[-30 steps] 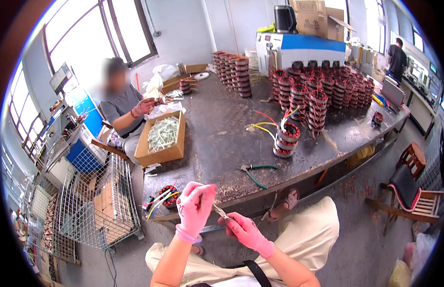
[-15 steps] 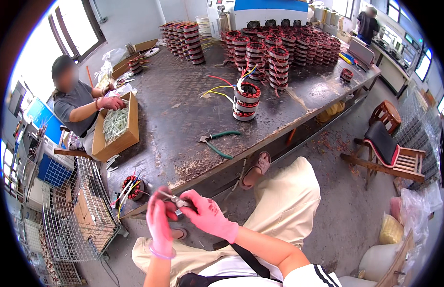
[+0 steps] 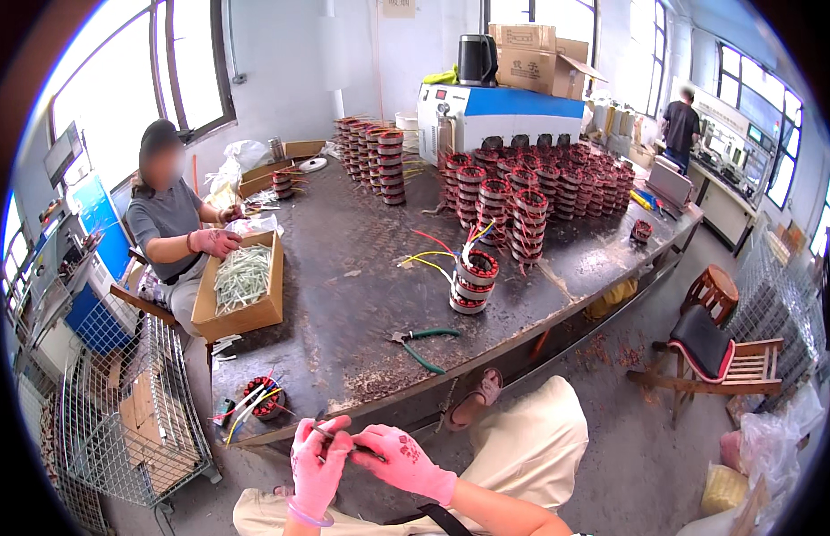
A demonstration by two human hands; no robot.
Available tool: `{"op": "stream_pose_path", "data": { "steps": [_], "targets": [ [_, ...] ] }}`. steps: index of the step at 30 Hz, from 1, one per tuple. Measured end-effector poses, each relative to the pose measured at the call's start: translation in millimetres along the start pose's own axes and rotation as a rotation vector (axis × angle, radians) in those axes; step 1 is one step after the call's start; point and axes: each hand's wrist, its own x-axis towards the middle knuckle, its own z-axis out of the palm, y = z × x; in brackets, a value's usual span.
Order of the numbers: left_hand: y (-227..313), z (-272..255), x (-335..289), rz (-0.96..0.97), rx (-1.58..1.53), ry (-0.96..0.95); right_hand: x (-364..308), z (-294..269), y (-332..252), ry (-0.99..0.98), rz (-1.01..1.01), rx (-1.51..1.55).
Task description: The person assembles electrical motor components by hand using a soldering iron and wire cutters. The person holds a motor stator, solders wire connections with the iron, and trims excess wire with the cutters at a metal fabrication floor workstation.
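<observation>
Both pink-gloved hands are close together in front of the table's near edge. My left hand [image 3: 315,469] is closed, pinching a slim dark metal piece [image 3: 323,431] between thumb and fingers. Right beside it, my right hand [image 3: 406,460] has its fingers curled round something dark, mostly hidden by the glove. Whether both grip one object, I cannot tell. Nearest to them on the table lies a wound motor stator [image 3: 266,399] with coloured leads. Farther off are green-handled pliers [image 3: 426,348] with spread handles and a short stack of stators [image 3: 474,284] with loose wires.
Many stacked stators [image 3: 529,223] fill the far side of the table [image 3: 343,304]. On the left, a seated person [image 3: 169,223] reaches into a cardboard box [image 3: 251,319] of pale tubes. A wire cage [image 3: 134,420] stands lower left; a wooden chair [image 3: 710,357] is at right.
My view has tilted up. My hands have drawn together, and the silvery metal tool seen between them earlier is now mostly covered by fingers.
</observation>
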Motion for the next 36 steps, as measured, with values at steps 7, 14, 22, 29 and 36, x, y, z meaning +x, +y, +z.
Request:
{"op": "stream_pose_path", "data": {
  "steps": [7, 14, 22, 29, 36],
  "targets": [
    [-11.2, -20.3, -9.3, -0.212, -0.528, -0.032, 2.8, -3.8, -5.4, -0.348, 0.277, 0.568],
    [-12.7, -17.7, 1.5, -0.352, -0.715, -0.131, -2.2, 10.6, -10.3, -0.357, 0.49, 1.138],
    [-62.8, -4.1, -30.3, -0.272, -0.939, 0.03, -6.2, 32.4, -12.1, -0.33, 0.558, 1.217],
    [-82.8, -2.6, -36.6, -0.308, -0.963, 0.031, -5.1, 40.3, -9.8, -0.329, 0.571, 1.135],
    [-105.8, -101.7, 15.1, 0.074, 0.039, 0.596, -5.8, 36.7, -3.1, -0.262, 0.69, 1.068]
  ]
}}
